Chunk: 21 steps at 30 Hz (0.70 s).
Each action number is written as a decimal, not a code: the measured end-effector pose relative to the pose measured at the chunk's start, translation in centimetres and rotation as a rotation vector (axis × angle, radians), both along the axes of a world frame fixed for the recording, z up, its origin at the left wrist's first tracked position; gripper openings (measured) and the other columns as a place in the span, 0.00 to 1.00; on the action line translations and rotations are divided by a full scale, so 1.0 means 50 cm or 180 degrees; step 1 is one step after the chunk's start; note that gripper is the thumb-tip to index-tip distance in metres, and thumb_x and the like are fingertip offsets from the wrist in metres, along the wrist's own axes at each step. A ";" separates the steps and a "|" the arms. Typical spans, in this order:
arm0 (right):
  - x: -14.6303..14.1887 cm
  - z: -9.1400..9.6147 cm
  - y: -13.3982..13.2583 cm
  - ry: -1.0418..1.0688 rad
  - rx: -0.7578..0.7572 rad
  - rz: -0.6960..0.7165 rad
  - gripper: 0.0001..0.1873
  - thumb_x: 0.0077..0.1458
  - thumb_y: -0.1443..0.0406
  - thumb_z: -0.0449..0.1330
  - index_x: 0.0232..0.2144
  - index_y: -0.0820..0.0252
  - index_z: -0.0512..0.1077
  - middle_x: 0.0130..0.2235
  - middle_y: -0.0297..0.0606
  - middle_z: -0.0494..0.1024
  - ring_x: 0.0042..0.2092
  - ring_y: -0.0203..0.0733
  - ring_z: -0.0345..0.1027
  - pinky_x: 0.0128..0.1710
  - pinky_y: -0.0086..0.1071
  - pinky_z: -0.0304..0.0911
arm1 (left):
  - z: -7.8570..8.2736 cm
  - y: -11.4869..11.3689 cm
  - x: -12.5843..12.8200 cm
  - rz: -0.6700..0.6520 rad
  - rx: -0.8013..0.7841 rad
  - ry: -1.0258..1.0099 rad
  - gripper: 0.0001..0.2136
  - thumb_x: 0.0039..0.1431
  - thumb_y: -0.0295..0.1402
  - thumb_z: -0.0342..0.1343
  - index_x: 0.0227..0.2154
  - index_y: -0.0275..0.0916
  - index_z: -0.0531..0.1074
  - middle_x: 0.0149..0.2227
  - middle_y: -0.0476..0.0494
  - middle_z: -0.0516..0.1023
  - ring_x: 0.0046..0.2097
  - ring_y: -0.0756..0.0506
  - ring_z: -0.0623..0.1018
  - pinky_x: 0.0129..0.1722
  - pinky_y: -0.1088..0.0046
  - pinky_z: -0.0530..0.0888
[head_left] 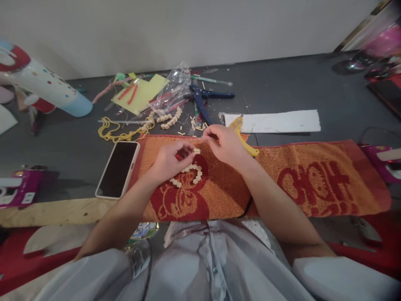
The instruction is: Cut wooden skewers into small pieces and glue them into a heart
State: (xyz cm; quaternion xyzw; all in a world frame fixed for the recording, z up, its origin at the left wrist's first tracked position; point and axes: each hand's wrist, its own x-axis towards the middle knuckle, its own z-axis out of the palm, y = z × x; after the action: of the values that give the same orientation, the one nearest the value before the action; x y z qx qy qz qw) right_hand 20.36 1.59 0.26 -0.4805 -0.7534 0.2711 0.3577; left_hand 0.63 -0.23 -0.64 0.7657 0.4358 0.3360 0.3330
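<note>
Orange-red towel (282, 175) is under both my hands, and my left hand (169, 161) has thumb and fingertips pinched tight on one little cream tube bead (196, 151), just above the curved bead string (189, 173) lying on the towel. My right hand (226, 145) is right beside it with fingers curled in, honestly can't tell if it's gripping anything. A yellow-handled tool (247, 146) pokes out from behind it, and my phone (117, 169) is off to the left
</note>
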 end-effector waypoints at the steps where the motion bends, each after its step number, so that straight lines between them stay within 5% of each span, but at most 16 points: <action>1: 0.005 0.000 0.003 0.0031 0.0040 -0.0128 0.06 0.56 0.68 0.53 0.27 0.58 0.64 0.27 0.34 0.70 0.31 0.36 0.61 0.33 0.32 0.55 | 0.000 0.000 0.000 0.0008 0.0032 0.0001 0.06 0.55 0.33 0.56 0.33 0.37 0.72 0.29 0.47 0.78 0.29 0.53 0.76 0.30 0.78 0.74; 9: 0.030 -0.001 0.020 0.0070 -0.0173 -0.0691 0.15 0.60 0.60 0.51 0.23 0.57 0.65 0.21 0.32 0.66 0.26 0.36 0.59 0.29 0.33 0.52 | 0.001 -0.003 0.001 -0.0085 0.0030 0.0115 0.07 0.55 0.33 0.56 0.35 0.37 0.73 0.29 0.48 0.77 0.29 0.52 0.76 0.30 0.78 0.74; 14: 0.023 -0.007 0.016 -0.0203 0.0290 -0.0731 0.06 0.57 0.63 0.57 0.33 0.58 0.72 0.34 0.38 0.74 0.30 0.37 0.63 0.34 0.34 0.57 | -0.002 -0.001 0.000 -0.0093 0.0198 0.0253 0.08 0.56 0.32 0.55 0.38 0.37 0.73 0.30 0.47 0.78 0.30 0.53 0.76 0.30 0.78 0.73; 18: 0.015 -0.003 0.007 -0.0652 0.0035 -0.0340 0.14 0.60 0.61 0.54 0.25 0.59 0.72 0.27 0.38 0.74 0.30 0.39 0.64 0.34 0.35 0.57 | -0.001 0.004 -0.001 -0.0011 0.0178 0.0311 0.08 0.55 0.32 0.55 0.37 0.37 0.73 0.30 0.47 0.78 0.30 0.52 0.75 0.31 0.77 0.73; 21: 0.009 0.002 -0.003 -0.0491 -0.0061 0.0289 0.07 0.55 0.64 0.58 0.33 0.59 0.75 0.34 0.39 0.77 0.35 0.40 0.67 0.36 0.35 0.59 | -0.001 0.008 -0.002 -0.0043 0.0033 0.0275 0.06 0.53 0.32 0.57 0.34 0.37 0.73 0.29 0.47 0.77 0.29 0.52 0.74 0.29 0.78 0.72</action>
State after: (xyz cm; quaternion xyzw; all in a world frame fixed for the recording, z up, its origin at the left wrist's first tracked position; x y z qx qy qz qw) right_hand 20.79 1.46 0.39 -0.4687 -0.7971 0.2564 0.2813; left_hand 0.54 0.17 -0.71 0.7841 0.4429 0.3026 0.3122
